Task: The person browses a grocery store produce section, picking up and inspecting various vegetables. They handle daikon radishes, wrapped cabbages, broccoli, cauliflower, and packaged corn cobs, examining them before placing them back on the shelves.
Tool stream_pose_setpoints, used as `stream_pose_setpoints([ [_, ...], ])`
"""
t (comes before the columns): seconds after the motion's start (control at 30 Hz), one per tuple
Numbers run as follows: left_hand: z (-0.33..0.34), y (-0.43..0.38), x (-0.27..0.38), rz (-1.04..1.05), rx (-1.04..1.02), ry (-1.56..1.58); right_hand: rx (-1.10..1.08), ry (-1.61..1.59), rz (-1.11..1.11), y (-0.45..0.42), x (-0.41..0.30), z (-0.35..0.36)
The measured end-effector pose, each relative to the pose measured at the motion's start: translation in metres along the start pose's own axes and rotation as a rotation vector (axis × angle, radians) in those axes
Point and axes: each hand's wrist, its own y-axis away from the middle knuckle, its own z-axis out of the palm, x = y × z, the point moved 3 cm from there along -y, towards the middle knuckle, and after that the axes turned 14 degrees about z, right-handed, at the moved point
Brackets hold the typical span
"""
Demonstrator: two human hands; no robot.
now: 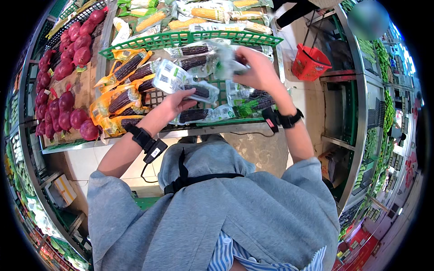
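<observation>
My left hand (175, 102) grips the lower edge of a clear plastic pack of dark purple corn (201, 92), its thumb on top. The pack bears a printed label and a code. To the right, my right hand (256, 69) is closed around another clear plastic pack (226, 62), blurred and held above the display; its contents are partly hidden by the fingers. Beneath both hands lie more wrapped purple cobs, among them one (200, 116) near the front edge. Purple corn in orange-edged bags (123, 101) is heaped to the left of my left hand.
A green plastic divider (190, 39) separates the purple corn from packed yellow corn (210, 14) behind it. Red onions (64, 115) fill the left section. A metal rail (217, 130) edges the display. A red shopping basket (310, 64) stands in the right aisle near another person's legs (295, 13).
</observation>
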Motion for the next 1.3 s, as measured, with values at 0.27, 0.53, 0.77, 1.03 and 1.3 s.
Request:
stream_pose_setpoints([
  [0.27, 0.009, 0.030, -0.007, -0.231, -0.108, 0.065, -0.324, 0.392, -0.092, -0.064, -0.023, 0.103],
  [0.53, 0.034, 0.048, 0.028, -0.135, -0.508, -0.364, -0.361, 0.576, -0.171, -0.057, -0.011, 0.156],
  [0.77, -0.035, -0.031, 0.148, 1.017, -0.040, -1.857, -0.379, 0.721, -0.249, -0.038, -0.009, 0.182],
  [1.03, -0.068, -0.093, 0.132, 0.563, -0.333, -2.252, -0.264, 0.326, -0.122, -0.014, 0.003, 0.128],
  [1.3, -0.055, -0.021, 0.173, 0.718, -0.137, -1.976, -0.192, -0.107, 0.061, 0.038, 0.010, 0.050],
])
